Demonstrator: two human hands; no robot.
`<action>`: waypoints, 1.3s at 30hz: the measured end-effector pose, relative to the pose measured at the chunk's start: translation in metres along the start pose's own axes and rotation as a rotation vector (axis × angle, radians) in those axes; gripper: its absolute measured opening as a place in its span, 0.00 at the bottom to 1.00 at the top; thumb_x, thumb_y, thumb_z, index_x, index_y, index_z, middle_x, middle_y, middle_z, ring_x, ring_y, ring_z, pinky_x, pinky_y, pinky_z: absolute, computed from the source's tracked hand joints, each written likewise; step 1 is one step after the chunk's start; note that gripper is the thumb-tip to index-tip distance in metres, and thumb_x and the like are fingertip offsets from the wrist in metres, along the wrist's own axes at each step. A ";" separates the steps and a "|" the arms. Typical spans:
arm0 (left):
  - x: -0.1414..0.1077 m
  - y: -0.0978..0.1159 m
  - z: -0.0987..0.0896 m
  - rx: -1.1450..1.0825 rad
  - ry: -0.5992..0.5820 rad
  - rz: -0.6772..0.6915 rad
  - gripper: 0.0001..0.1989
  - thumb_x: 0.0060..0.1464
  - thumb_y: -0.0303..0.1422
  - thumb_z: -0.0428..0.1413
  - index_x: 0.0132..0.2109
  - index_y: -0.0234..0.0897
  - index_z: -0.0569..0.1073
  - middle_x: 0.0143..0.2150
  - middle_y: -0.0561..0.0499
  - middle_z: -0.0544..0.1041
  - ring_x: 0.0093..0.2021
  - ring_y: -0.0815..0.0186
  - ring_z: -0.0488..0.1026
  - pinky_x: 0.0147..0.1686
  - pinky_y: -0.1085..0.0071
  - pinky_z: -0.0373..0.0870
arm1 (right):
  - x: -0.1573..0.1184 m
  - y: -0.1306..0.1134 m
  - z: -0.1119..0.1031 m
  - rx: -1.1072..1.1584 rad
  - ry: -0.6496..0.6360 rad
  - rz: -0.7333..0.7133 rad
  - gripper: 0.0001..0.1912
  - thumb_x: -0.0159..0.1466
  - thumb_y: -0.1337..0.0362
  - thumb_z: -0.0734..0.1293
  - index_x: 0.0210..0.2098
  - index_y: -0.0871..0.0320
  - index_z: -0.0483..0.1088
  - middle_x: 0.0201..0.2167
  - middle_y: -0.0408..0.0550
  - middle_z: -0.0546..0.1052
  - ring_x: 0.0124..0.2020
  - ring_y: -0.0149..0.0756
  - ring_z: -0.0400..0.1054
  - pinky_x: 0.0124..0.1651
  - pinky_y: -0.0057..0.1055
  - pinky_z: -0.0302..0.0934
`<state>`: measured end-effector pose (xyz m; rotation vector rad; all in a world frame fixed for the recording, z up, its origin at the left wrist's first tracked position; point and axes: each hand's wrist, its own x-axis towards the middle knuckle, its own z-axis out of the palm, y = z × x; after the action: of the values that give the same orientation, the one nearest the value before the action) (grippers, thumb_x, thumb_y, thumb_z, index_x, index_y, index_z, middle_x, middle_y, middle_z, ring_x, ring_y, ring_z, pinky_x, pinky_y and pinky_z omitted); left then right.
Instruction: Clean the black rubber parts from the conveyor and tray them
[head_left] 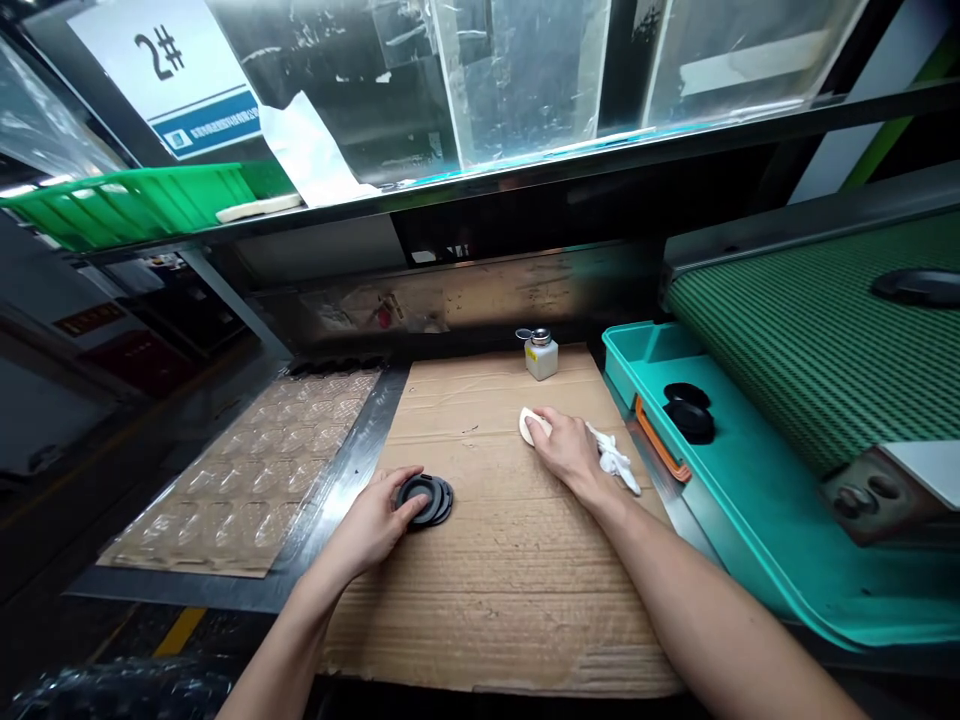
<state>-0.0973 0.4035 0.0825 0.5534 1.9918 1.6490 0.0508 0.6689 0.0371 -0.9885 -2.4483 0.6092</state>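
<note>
Matt, rough corrugated cardboard; matt black rings; soft white cloth; glossy teal plastic tray; plastic bottle, shiny metal cap.

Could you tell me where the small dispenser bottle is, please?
In the head view, the bottle stands at the cardboard's far edge, beyond the right hand, left of the teal tray.

**Kit around the cardboard sheet on the table**

Left: clear blister tray on a steel plate. Far edge: dispenser bottle, probably solvent; label too small to read. Right: teal tray, orange handle, two black discs inside; green mesh conveyor belt beyond. Overhead shelf: green crate, "2#" sign.
</note>
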 end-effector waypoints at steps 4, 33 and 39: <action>-0.002 -0.003 -0.001 0.670 -0.103 0.144 0.26 0.49 0.43 0.62 0.55 0.39 0.75 0.49 0.44 0.74 0.52 0.52 0.71 0.59 0.60 0.61 | 0.000 0.000 0.000 -0.012 -0.011 0.007 0.19 0.69 0.49 0.57 0.51 0.46 0.73 0.40 0.47 0.81 0.43 0.43 0.74 0.42 0.33 0.60; -0.002 0.025 0.014 1.031 -0.554 0.443 0.22 0.53 0.32 0.59 0.56 0.45 0.71 0.58 0.50 0.72 0.59 0.59 0.67 0.61 0.63 0.61 | 0.001 -0.001 0.001 -0.045 -0.028 0.021 0.20 0.69 0.48 0.56 0.53 0.45 0.72 0.40 0.47 0.80 0.42 0.42 0.74 0.42 0.32 0.59; 0.008 0.012 -0.023 1.151 -0.427 0.387 0.22 0.56 0.38 0.55 0.58 0.43 0.69 0.59 0.46 0.71 0.60 0.56 0.67 0.62 0.60 0.61 | 0.000 -0.006 -0.005 -0.058 -0.041 0.037 0.19 0.69 0.50 0.56 0.52 0.46 0.72 0.39 0.48 0.80 0.40 0.41 0.74 0.40 0.31 0.59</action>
<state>-0.1176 0.3930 0.0964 1.5925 2.3984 0.2795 0.0500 0.6662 0.0451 -1.0560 -2.5016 0.5792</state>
